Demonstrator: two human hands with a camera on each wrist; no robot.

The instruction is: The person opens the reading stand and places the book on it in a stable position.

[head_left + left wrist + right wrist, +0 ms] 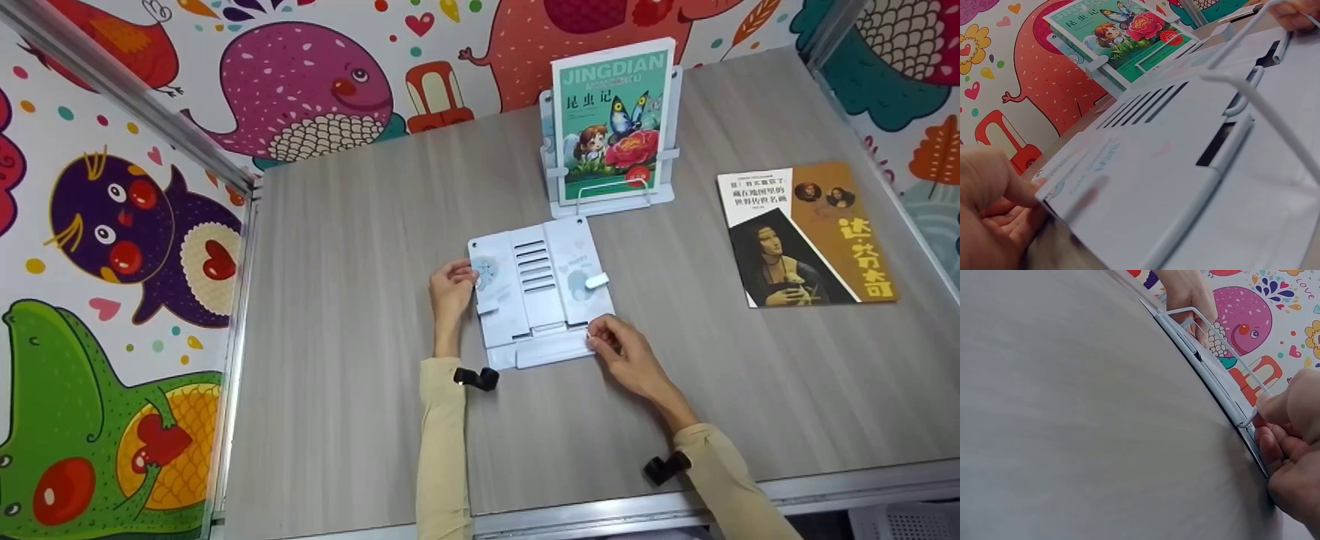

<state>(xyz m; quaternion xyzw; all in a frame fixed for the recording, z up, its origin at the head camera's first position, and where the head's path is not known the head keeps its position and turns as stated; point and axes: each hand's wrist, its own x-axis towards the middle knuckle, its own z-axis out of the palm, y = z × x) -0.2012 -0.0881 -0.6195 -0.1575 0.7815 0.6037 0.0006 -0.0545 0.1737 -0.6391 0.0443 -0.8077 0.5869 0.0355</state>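
Pinching the raised wire [1231, 350], the right hand [1294, 439] is curling its thumb and finger round it, plain in the right wrist view, barely showing from the head. Left hand [451, 283] is pinching the edge of the near stand [544, 306], which is lying on the wood-grain desk [337, 300]. Cartoon walls [307, 97] are enclosing it. Two stands, two books: green book [615, 127] leaning on far stand [664, 196], brown book [825, 232] lying flat.

Table [337, 300] offers passage at left, while a propped book [615, 124] blocks the way beyond the stand [536, 300] and a flat book [810, 236] lies right.
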